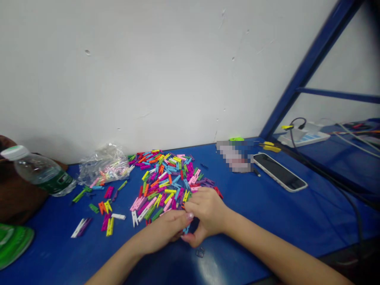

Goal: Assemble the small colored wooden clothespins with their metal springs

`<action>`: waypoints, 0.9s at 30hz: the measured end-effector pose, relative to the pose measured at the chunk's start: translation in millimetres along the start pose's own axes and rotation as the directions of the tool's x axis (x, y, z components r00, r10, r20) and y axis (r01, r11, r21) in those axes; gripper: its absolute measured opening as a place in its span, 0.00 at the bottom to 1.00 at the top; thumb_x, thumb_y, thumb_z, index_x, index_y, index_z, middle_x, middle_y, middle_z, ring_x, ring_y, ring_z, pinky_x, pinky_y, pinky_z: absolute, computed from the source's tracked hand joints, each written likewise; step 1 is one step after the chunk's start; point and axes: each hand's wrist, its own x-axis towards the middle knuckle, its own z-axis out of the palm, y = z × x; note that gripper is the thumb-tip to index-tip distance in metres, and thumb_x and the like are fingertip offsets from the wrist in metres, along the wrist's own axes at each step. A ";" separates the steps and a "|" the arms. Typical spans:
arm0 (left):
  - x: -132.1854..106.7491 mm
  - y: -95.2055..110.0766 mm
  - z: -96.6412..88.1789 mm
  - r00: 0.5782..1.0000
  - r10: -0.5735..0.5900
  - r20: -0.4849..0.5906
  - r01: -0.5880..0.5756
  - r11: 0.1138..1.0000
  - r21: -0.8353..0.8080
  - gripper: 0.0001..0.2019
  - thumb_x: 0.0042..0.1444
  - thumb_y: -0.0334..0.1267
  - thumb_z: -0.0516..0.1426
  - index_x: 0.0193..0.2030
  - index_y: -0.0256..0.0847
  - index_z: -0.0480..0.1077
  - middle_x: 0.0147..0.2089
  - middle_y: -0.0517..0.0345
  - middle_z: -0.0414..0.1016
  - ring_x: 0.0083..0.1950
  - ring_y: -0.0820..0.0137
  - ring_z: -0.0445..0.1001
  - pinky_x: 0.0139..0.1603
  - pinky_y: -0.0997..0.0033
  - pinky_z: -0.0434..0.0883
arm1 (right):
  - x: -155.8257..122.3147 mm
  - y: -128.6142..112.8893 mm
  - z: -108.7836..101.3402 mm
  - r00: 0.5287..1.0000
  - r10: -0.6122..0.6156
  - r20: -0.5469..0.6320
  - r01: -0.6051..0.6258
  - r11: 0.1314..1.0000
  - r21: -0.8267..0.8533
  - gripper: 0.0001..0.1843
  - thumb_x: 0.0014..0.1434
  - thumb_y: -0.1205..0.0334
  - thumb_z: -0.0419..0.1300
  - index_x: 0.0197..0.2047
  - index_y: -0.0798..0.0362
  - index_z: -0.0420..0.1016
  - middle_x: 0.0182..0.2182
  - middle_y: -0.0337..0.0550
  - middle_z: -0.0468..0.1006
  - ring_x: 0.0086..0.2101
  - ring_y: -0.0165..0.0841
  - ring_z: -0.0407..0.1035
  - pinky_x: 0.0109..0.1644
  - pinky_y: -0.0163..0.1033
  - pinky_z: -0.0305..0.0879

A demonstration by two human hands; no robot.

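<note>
A heap of small coloured clothespins (166, 178) lies on the blue table (252, 213) in front of me. Both hands meet at the near edge of the heap. My left hand (166, 229) is closed, thumb against fingers, pinching a small blue clothespin (186, 229). My right hand (206, 211) is curled shut over the same spot, its fingertips touching the left hand's; what it grips is hidden. Loose clothespins (108, 221) lie scattered to the left.
A clear plastic bag (102, 164) with more pins sits at the back left, beside a water bottle (41, 170) lying on its side. A smartphone (279, 171) lies to the right. Cables and a power strip (305, 136) sit beyond a blue frame post (308, 67).
</note>
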 end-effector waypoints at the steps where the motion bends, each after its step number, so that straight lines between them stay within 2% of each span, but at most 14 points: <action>1: -0.1 -0.1 0.0 1.000 -0.002 -0.001 0.002 1.000 0.007 0.19 0.51 0.54 0.46 0.24 0.39 0.55 0.18 0.69 0.49 0.18 0.79 0.44 0.18 0.75 0.43 | 0.1 0.0 0.1 1.000 -0.001 -0.003 0.001 1.000 0.004 0.21 0.40 0.42 0.45 0.14 0.52 0.57 0.10 0.34 0.62 0.15 0.25 0.56 0.22 0.34 0.43; 10: 0.0 -0.3 -0.7 1.000 -0.003 0.001 0.003 1.000 0.025 0.20 0.50 0.56 0.46 0.24 0.39 0.56 0.18 0.69 0.50 0.19 0.79 0.45 0.18 0.76 0.44 | -0.5 -0.5 1.1 1.000 0.004 -0.014 -0.004 1.000 0.016 0.20 0.40 0.43 0.46 0.15 0.52 0.57 0.10 0.34 0.62 0.14 0.25 0.55 0.21 0.35 0.43; 14: 4.2 -4.3 -0.1 0.999 0.042 -0.017 -0.042 0.999 -0.003 0.21 0.50 0.56 0.45 0.22 0.39 0.55 0.17 0.70 0.49 0.17 0.80 0.44 0.18 0.76 0.44 | -0.5 2.0 2.0 1.000 0.003 -0.015 -0.003 1.000 0.004 0.22 0.42 0.41 0.46 0.15 0.53 0.58 0.10 0.34 0.62 0.15 0.25 0.56 0.22 0.34 0.43; 18: 6.4 -6.1 -0.7 0.987 0.102 -0.121 -0.101 0.995 0.012 0.22 0.51 0.57 0.42 0.22 0.39 0.55 0.16 0.69 0.50 0.18 0.79 0.45 0.18 0.76 0.45 | -0.1 7.5 -0.8 0.998 0.051 -0.028 -0.053 0.997 -0.055 0.23 0.44 0.41 0.48 0.15 0.53 0.59 0.11 0.35 0.64 0.16 0.25 0.57 0.23 0.34 0.44; 21: 5.6 -5.6 -1.1 0.970 0.083 -0.228 -0.068 0.995 0.072 0.22 0.52 0.56 0.41 0.22 0.39 0.56 0.18 0.68 0.54 0.18 0.79 0.50 0.18 0.76 0.48 | -0.5 12.4 -3.8 0.993 0.107 -0.050 -0.112 0.987 -0.116 0.23 0.44 0.41 0.48 0.15 0.53 0.60 0.11 0.36 0.65 0.16 0.26 0.58 0.24 0.35 0.45; 27: 6.9 -5.6 -2.3 0.949 0.152 -0.276 -0.111 0.981 0.158 0.20 0.54 0.52 0.41 0.22 0.39 0.57 0.18 0.67 0.57 0.19 0.78 0.55 0.20 0.77 0.53 | -0.3 15.0 -6.7 0.985 0.167 -0.040 -0.171 0.971 -0.168 0.24 0.45 0.40 0.49 0.15 0.54 0.60 0.12 0.37 0.67 0.17 0.26 0.60 0.25 0.35 0.44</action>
